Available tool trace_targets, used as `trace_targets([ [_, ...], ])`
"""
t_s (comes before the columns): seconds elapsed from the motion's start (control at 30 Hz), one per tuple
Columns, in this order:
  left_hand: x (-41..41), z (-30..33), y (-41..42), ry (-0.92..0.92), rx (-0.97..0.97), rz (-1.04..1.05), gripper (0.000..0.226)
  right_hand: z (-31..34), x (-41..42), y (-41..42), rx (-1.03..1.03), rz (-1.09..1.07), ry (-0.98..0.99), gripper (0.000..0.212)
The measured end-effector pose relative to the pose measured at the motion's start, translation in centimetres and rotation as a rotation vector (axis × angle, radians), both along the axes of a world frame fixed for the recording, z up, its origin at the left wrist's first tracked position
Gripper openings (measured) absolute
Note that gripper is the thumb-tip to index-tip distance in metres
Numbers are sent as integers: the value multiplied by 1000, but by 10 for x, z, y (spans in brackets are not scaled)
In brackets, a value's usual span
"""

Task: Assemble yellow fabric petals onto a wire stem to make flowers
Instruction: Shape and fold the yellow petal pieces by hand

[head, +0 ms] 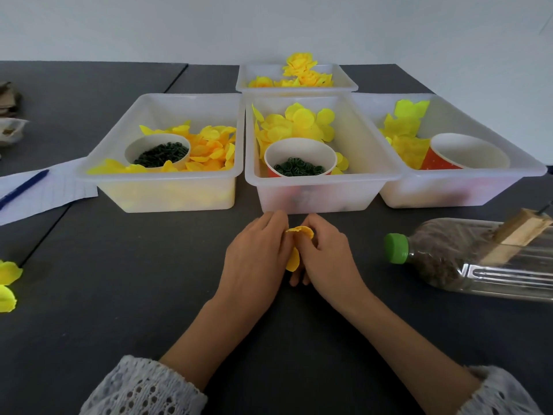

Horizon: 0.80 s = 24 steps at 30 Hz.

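My left hand and my right hand meet over the dark table just in front of the middle bin. Between their fingertips they pinch a small cluster of yellow-orange fabric petals; one petal hangs down between the palms. No wire stem shows; the fingers hide whatever the petals sit on. The middle bin holds loose yellow petals and a red paper cup of small green rings.
The left bin has orange-yellow petals and a cup of green rings. The right bin has petals and a tipped cup. Finished flowers fill a back bin. A bottle lies right; paper and pen left; flowers at the left edge.
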<state>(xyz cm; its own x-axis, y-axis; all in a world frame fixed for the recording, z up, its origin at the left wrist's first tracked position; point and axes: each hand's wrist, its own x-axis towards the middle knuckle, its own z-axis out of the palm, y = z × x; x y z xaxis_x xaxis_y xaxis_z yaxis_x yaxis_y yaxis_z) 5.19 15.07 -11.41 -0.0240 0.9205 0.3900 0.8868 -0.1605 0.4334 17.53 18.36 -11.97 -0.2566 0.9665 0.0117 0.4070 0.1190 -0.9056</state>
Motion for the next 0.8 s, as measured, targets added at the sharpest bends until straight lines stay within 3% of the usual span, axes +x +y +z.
trace_targets([
  [0.1,2,0,-2,-101,5,-34,15,2,2,3,-92,-30,99,20],
  [0.23,4,-3,-3,-387,44,-52,14,2,0,2,-121,-56,183,19],
  [0.33,3,-8,0,-460,67,-50,12,1,2,4,-146,-40,224,17],
  [0.63,-7,-10,3,-398,86,-141,7,14,10,16,-381,180,241,22],
  [0.8,-4,-9,2,-92,146,-35,13,1,6,3,-87,76,154,22],
])
